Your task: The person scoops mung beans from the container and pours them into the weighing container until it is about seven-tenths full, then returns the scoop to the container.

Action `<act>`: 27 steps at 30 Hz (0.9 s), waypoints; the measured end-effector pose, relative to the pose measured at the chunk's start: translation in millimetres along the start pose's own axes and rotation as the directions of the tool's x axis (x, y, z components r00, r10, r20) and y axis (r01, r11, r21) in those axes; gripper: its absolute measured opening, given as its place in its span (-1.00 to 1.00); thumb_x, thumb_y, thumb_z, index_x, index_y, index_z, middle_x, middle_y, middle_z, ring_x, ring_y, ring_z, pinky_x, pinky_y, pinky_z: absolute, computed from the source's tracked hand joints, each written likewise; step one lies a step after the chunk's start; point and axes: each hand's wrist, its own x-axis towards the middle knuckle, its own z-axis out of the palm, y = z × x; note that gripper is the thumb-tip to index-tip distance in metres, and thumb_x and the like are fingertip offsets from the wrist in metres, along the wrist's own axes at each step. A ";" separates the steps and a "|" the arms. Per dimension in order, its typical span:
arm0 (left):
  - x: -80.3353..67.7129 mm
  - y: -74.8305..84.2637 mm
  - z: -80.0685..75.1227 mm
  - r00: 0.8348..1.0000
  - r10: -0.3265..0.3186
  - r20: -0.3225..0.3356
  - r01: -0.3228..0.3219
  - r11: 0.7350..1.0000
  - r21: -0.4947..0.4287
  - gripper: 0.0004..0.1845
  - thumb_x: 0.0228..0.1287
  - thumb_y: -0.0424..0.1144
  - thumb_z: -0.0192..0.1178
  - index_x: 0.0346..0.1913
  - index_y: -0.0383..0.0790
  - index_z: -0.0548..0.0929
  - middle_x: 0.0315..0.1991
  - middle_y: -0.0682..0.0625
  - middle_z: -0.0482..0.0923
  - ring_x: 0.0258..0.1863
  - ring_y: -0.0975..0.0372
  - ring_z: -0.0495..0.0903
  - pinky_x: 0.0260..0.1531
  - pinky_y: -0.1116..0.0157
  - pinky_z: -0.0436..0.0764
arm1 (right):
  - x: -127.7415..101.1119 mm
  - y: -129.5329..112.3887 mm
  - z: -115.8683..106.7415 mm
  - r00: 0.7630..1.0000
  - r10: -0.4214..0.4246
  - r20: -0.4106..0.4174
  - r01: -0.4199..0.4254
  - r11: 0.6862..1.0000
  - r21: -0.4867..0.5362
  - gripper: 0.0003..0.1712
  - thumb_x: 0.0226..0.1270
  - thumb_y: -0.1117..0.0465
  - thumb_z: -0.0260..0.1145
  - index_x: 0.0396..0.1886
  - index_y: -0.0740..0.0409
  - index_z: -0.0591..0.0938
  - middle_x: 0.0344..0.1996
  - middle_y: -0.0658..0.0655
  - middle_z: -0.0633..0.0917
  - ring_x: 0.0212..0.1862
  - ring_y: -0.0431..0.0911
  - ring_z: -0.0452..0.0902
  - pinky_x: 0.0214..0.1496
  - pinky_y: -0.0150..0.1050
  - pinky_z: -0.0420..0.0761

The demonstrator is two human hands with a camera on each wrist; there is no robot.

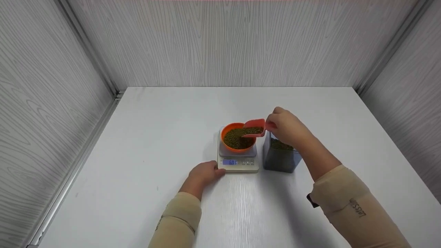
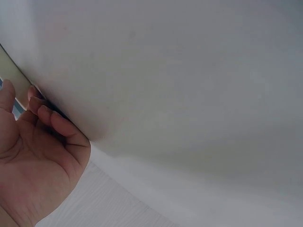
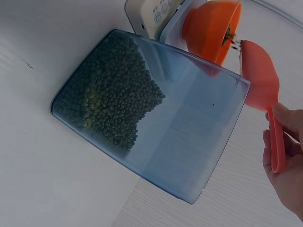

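Observation:
A red scoop (image 1: 255,128) carrying mung beans is tilted over the orange bowl (image 1: 237,149); my right hand (image 1: 287,124) holds its handle. In the right wrist view, a few beans fall from the scoop (image 3: 259,75) into the bowl (image 3: 204,29). Mung beans (image 1: 236,138) fill much of the bowl, which stands on a white kitchen scale (image 1: 244,167) with a lit display. At the scale's front left corner, my left hand (image 1: 205,173) grips the edge, thumb at the front. The left wrist view shows curled fingers (image 2: 62,124) against that edge.
Close to the scale's right side stands a clear bluish container (image 1: 280,161), partly filled with mung beans (image 3: 111,94). White panels (image 1: 220,44) enclose the white table (image 1: 165,120) at the back and both sides.

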 end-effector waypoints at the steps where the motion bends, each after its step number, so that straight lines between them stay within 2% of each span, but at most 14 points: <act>1: 0.1 0.0 0.1 1.000 0.000 0.000 0.000 1.000 0.000 -0.67 0.21 0.11 0.07 -0.37 -0.10 0.48 -0.45 0.01 0.45 -0.39 0.15 0.40 -0.23 0.15 0.42 | -0.3 -0.2 -0.3 1.000 -0.002 0.005 0.002 1.000 -0.003 -0.87 0.18 0.32 0.26 -0.26 0.20 0.64 -0.32 0.13 0.49 -0.27 -0.03 0.43 -0.17 -0.17 0.52; 7: -0.5 0.6 -0.2 1.000 0.000 0.005 0.000 1.000 0.000 -0.68 0.21 0.10 0.07 -0.36 -0.11 0.47 -0.44 0.00 0.46 -0.39 0.14 0.41 -0.22 0.14 0.42 | -1.1 -0.2 -1.1 0.999 -0.024 0.025 0.025 1.000 -0.019 -0.85 0.14 0.35 0.28 -0.25 0.21 0.65 -0.32 0.13 0.49 -0.26 -0.03 0.42 -0.17 -0.16 0.52; 15: 1.7 -0.7 1.2 1.000 0.015 -0.010 -0.014 1.000 0.020 -0.67 0.21 0.09 0.08 -0.41 -0.13 0.46 -0.49 0.00 0.43 -0.43 0.15 0.38 -0.27 0.16 0.41 | -4.0 1.1 -0.9 0.995 -0.102 -0.022 0.100 0.992 -0.070 -0.86 0.11 0.40 0.29 -0.29 0.25 0.65 -0.36 0.14 0.50 -0.28 -0.03 0.41 -0.19 -0.16 0.50; 27: -0.1 1.2 -0.2 1.000 0.012 -0.003 -0.012 1.000 0.011 -0.68 0.21 0.07 0.09 -0.38 -0.14 0.47 -0.47 -0.01 0.46 -0.41 0.14 0.41 -0.26 0.15 0.42 | -4.8 -3.4 -3.2 0.989 -0.131 -0.062 0.123 0.985 -0.124 -0.83 0.07 0.42 0.31 -0.29 0.24 0.66 -0.37 0.14 0.51 -0.27 -0.01 0.40 -0.17 -0.18 0.53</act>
